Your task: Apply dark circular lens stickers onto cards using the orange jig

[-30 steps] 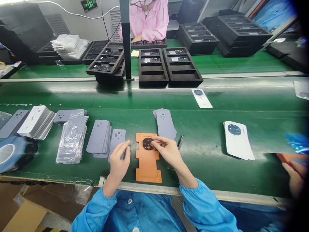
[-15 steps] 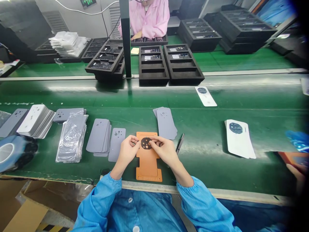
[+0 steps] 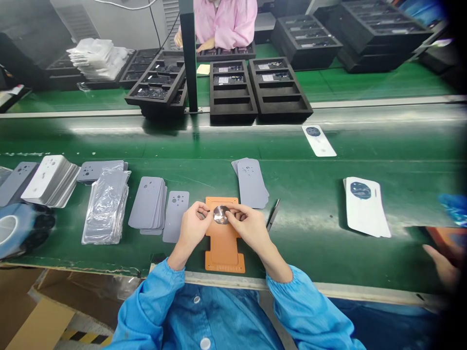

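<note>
Between my hands, over the upper part of an orange fixture plate (image 3: 223,248), is a small round disc (image 3: 221,215) with a shiny face. My right hand (image 3: 246,224) pinches its right edge between thumb and fingers. My left hand (image 3: 197,221) is closed in a pinch just left of the disc; what its fingertips hold, if anything, is too small to make out. A grey phone-shaped sheet (image 3: 175,218) with holes lies beside my left wrist. To the right of my right hand lies a dark pen-like tool (image 3: 273,215).
Grey sheet stacks (image 3: 146,204) and a plastic-wrapped bundle (image 3: 105,206) lie left. Another grey stack (image 3: 252,184) sits beyond the fixture. White cards with dark discs (image 3: 368,209) lie right, near another person's hand (image 3: 441,265). Black trays (image 3: 233,109) stand at the back, before a person in pink (image 3: 233,24).
The disc's face has gone from matte black with visible holes to bright and reflective. My hands stay almost in place. The view has shifted slightly; the co-worker's hand at right shows more.
</note>
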Motion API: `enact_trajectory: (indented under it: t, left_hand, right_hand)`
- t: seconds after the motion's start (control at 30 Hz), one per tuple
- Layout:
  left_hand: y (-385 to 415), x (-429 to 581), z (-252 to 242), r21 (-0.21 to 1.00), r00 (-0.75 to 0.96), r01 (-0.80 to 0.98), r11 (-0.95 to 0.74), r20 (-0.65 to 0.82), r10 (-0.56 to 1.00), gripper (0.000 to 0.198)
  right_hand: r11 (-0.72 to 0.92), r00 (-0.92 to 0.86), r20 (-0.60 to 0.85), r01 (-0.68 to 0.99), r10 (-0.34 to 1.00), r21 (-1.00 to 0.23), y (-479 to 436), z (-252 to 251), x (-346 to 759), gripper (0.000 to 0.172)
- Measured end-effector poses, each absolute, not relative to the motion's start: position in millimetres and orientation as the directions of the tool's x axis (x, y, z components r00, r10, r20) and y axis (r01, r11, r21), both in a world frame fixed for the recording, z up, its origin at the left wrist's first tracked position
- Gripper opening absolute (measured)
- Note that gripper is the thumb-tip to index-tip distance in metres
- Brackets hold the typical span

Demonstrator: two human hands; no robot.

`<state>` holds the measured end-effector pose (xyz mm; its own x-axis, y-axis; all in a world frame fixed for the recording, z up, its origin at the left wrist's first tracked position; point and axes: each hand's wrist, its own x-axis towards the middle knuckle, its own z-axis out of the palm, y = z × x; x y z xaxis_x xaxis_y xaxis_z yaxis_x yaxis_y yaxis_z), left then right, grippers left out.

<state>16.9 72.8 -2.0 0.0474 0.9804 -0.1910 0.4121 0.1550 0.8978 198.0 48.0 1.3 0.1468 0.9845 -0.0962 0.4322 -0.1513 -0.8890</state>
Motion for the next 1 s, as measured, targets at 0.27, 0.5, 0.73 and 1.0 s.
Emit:
enact_trajectory:
  t: [0.27,0.5,0.73,1.0]
  left_hand:
    - [72.1,17.7,-2.2,0.888,0.040,0.437,0.143,-0.178,0.983,0.014]
    - [71.1,18.5,0.5,0.870,0.033,0.478,0.122,-0.156,0.987,0.011]
    - [70.1,18.6,0.1,0.871,0.042,0.478,0.116,-0.155,0.987,0.012]
    - [69.2,18.3,1.9,0.838,0.051,0.539,0.087,-0.136,0.989,0.014]
  right_hand:
    - [-0.020,0.132,0.066,0.564,0.989,-0.825,44.5,2.0,198.1,0.022]
    - [-0.103,0.179,-0.016,0.488,0.984,-0.867,49.4,-12.6,215.8,0.030]
    - [-0.192,0.169,-0.145,0.312,0.975,-0.931,47.0,-17.7,219.9,0.037]
    - [-0.170,0.188,-0.110,0.340,0.976,-0.925,47.4,-18.4,215.1,0.035]
